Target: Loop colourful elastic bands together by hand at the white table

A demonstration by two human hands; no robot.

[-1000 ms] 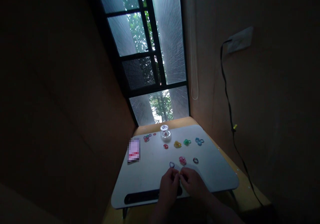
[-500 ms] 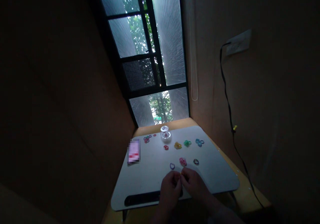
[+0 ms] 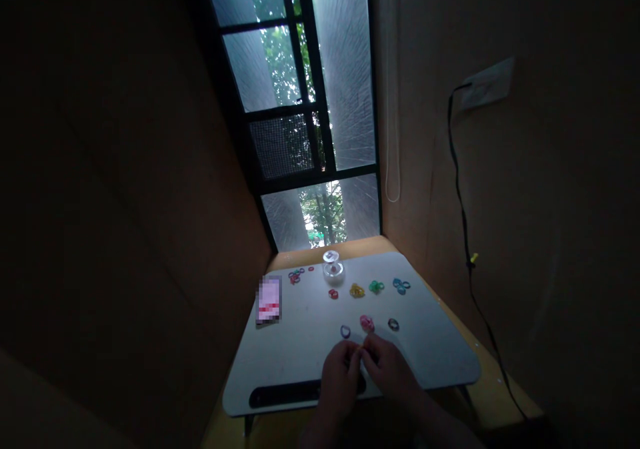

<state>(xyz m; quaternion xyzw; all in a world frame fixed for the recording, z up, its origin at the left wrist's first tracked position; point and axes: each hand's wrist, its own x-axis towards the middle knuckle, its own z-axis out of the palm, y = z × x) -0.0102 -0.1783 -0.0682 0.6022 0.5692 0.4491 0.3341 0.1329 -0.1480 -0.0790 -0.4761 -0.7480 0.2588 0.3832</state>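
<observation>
Two bare hands are recorded in the head view, over the near edge of the white, round-cornered bench. Left hand and right hand meet at their fingertips; the fingers of each are pinched together on a tiny yellow-orange piece, mostly hidden, shape not determinable.

Just beyond the hands lie a purple-and-white loop, a pink cluster of small loops and a dark ring-shaped loop. Farther out, left to right: red loops, a yellow cluster, a green cluster and a blue cluster. A clear round plastic container stands near the far edge. To its left: a small red ring, then a multicoloured cluster. A pixelated pink rectangular item lies at the left edge. The left hand's side partly covers a long black slot.
</observation>
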